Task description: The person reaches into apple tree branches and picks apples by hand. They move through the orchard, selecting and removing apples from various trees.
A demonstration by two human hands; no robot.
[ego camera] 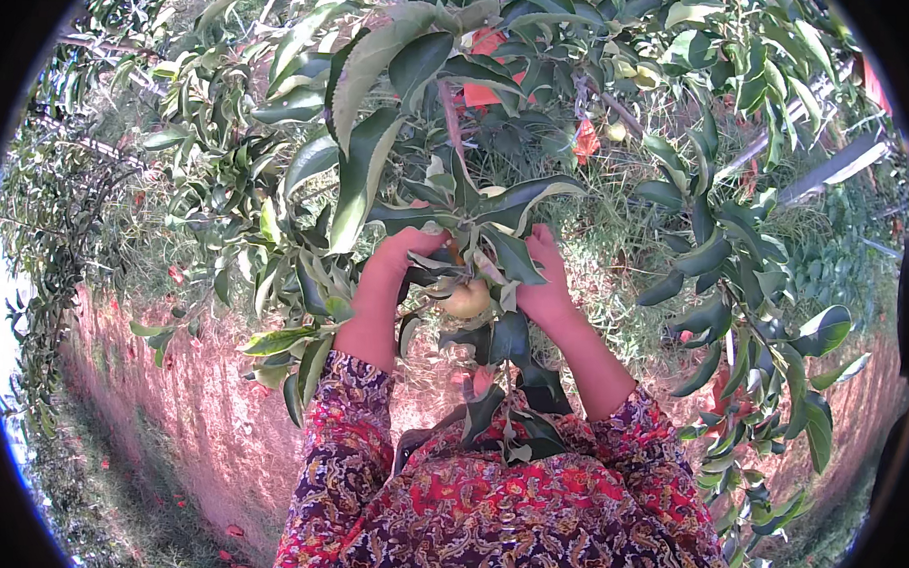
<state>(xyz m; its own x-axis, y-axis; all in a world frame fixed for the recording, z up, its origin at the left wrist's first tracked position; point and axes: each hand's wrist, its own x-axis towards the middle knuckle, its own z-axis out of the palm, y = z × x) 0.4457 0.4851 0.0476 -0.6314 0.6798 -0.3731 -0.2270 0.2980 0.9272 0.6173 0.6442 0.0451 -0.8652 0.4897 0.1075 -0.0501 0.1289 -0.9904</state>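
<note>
A pale yellow-green apple point(466, 298) hangs among leaves in the middle of the view, between my two hands. My left hand point(409, 245) reaches into the foliage at the apple's upper left, its fingertips partly behind leaves. On the apple's right, my right hand point(542, 276) is raised among the leaves point(512, 252), its fingers mostly hidden by them. Whether either hand grips the branch, a leaf or something else does not show. A reddish branch point(452, 126) runs down from above towards the leaf cluster over the apple.
Leafy branches hang close on the left point(310, 339) and right point(753, 332). Red paper pieces point(482, 90) show in the foliage above, with a crumpled red one point(585, 142) near a small pale fruit point(617, 132). A grey post point(834, 169) slants at upper right. Red scraps lie on the grass.
</note>
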